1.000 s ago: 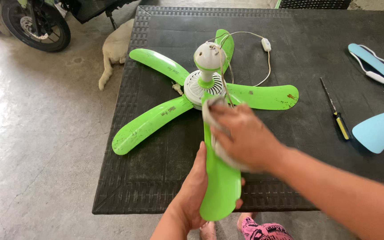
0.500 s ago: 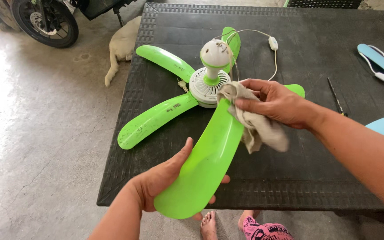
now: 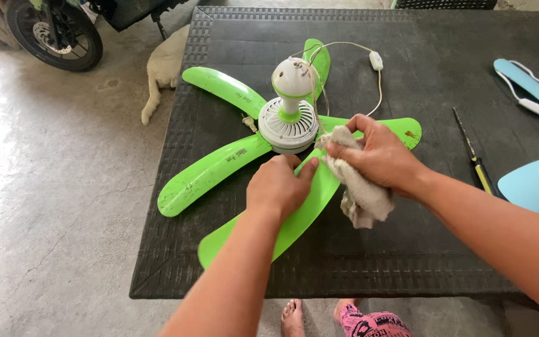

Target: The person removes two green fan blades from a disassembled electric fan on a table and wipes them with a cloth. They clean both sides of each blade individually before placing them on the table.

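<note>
A small ceiling fan [image 3: 289,118] with a white motor housing and several bright green blades lies on a black table [image 3: 444,249]. My left hand [image 3: 279,186] presses flat on the near blade [image 3: 301,212], close to the hub. My right hand [image 3: 375,153] grips a crumpled grey cloth [image 3: 360,193] against the same blade's root, just right of the housing. A white cord with an inline switch [image 3: 376,60] runs from the fan across the table's far side.
A screwdriver with a yellow-black handle [image 3: 476,163] lies right of the fan. Pale blue fan blades [image 3: 534,181] and a white cord sit at the right edge. A white animal [image 3: 163,68] lies on the concrete floor by a motorcycle wheel [image 3: 54,31]. My bare feet [image 3: 294,315] show below.
My left hand slid up from the near blade's tip to its root beside the hub. My right hand with the cloth stayed at the hub. The blade swung back down onto the table.
</note>
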